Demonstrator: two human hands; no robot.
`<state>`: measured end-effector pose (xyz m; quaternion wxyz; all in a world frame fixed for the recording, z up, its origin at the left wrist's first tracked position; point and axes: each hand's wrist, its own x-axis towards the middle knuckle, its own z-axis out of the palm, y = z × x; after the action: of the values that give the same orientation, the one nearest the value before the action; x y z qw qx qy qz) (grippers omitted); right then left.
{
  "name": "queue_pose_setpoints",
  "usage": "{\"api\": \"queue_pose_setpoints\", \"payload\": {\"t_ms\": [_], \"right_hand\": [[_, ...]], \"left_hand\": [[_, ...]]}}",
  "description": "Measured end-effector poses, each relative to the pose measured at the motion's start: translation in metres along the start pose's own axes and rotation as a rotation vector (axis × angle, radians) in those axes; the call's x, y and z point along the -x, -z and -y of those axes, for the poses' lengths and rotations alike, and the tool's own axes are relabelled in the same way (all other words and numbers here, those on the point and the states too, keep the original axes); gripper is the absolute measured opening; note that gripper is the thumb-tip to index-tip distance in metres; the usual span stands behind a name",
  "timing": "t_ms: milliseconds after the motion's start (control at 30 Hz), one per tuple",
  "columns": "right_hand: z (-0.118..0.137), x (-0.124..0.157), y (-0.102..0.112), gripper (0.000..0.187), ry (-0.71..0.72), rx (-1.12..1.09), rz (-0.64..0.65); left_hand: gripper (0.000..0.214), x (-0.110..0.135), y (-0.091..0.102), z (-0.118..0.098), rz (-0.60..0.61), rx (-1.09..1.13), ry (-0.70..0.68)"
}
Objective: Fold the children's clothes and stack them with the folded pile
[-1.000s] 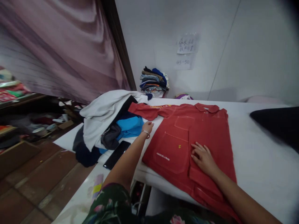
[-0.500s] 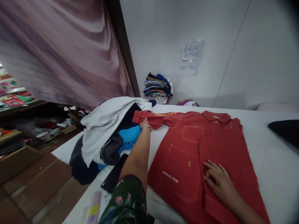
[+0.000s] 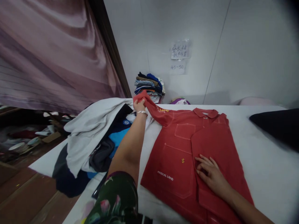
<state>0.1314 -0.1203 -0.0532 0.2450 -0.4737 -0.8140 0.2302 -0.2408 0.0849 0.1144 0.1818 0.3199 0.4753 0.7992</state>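
Two grips on red shirt (image 3: 173,161): left grip (image 3: 139,106) clamped on raised sleeve (image 3: 153,111), right grip (image 3: 210,174) open flat; hard tug could skew it.

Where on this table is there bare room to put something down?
The white-covered table top lies bare between the red collared shirt and the black cloth. Beside the left hand it is crowded: a heap of clothes reaches the hand, which lifts the shirt's sleeve.
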Motion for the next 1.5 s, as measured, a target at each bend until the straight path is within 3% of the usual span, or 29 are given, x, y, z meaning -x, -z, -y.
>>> {"api": "queue_pose_setpoints", "payload": {"t_ms": [67,100,233,333,400,467,533,633,767,867,933,1067,1200,1333,1500], "right_hand": [[0.012,-0.011,0.019,0.019,-0.022,-0.154,-0.026],[0.019,-0.020,0.032,0.026,-0.028,-0.251,-0.055],[0.050,-0.070,0.089,0.055,0.012,-0.811,-0.192],[0.061,-0.097,0.108,0.048,-0.031,-1.200,-0.241],[0.058,-0.103,0.103,0.037,-0.157,-1.303,-0.298],[0.048,-0.099,0.091,0.025,-0.268,-1.350,-0.397],[0.034,-0.090,0.080,0.020,-0.330,-1.385,-0.462],[0.015,-0.082,0.081,0.019,-0.354,-1.391,-0.451],[0.006,-0.096,0.112,0.025,-0.274,-1.309,-0.366],[0.010,-0.124,0.141,0.031,-0.201,-1.268,-0.350],[0.015,-0.146,0.160,0.032,-0.176,-1.237,-0.368],[0.021,-0.181,0.199,0.024,-0.190,-1.198,-0.514],[0.016,-0.196,0.242,0.015,-0.210,-1.155,-0.674],[0.005,-0.190,0.282,0.012,-0.221,-1.019,-0.794],[-0.007,-0.168,0.311,0.005,-0.238,-0.940,-0.882]], "left_hand": [[0.049,0.014,-0.027,-0.016,0.097,-0.128,-0.098],[0.051,0.029,-0.039,-0.025,0.208,-0.202,-0.225],[0.041,0.131,-0.070,-0.050,0.699,-0.473,-0.734],[0.033,0.211,-0.067,-0.050,1.156,-0.558,-0.949],[0.029,0.246,-0.055,-0.042,1.324,-0.569,-0.944],[0.021,0.261,-0.036,-0.031,1.418,-0.567,-0.866],[0.015,0.258,-0.010,-0.020,1.423,-0.598,-0.756],[0.023,0.235,0.040,-0.004,1.263,-0.801,-0.545],[0.047,0.202,0.106,0.011,0.899,-1.257,-0.170],[0.054,0.193,0.137,0.015,0.798,-1.382,0.099],[0.046,0.194,0.145,0.014,0.807,-1.340,0.237],[0.025,0.204,0.135,0.001,0.919,-1.040,0.286],[0.032,0.221,0.103,-0.022,1.129,-0.828,0.217],[0.040,0.261,0.058,-0.032,1.327,-0.911,0.072],[0.042,0.321,0.013,-0.012,1.473,-0.882,0.083]]}}
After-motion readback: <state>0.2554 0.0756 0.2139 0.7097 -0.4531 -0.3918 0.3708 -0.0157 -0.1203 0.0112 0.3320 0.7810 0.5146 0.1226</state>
